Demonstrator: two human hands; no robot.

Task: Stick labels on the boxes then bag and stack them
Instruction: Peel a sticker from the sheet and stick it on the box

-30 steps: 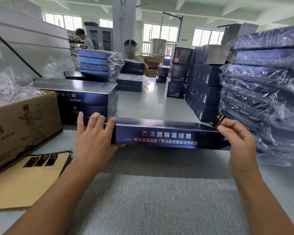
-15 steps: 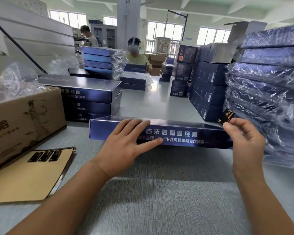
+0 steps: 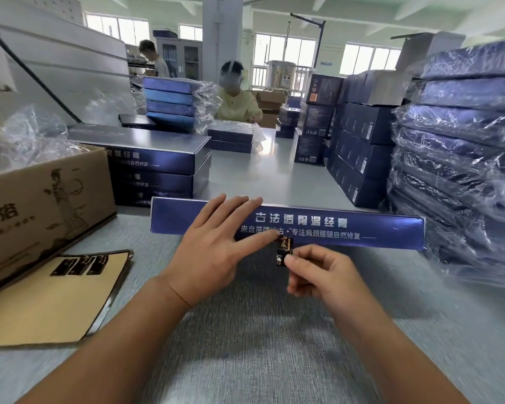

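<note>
Your right hand (image 3: 318, 275) has swung from the right end of the box (image 3: 362, 230) to its lower front edge, grip pinching the label (image 3: 285, 249) there. Your left hand (image 3: 216, 243) lies flat on its face, fingers straight. Room to move lies on the worktop (image 3: 245, 345) toward you; a bagged stack (image 3: 464, 170) crowds the right.

Bare forearms (image 3: 123, 330), bare left grip (image 3: 213, 246), bare right grip (image 3: 318, 275), thin wrist line (image 3: 179, 295)

Brown carton (image 3: 41, 199) left on grey table (image 3: 245, 360); seated person (image 3: 236, 103), white pillar (image 3: 222, 33) behind.
</note>
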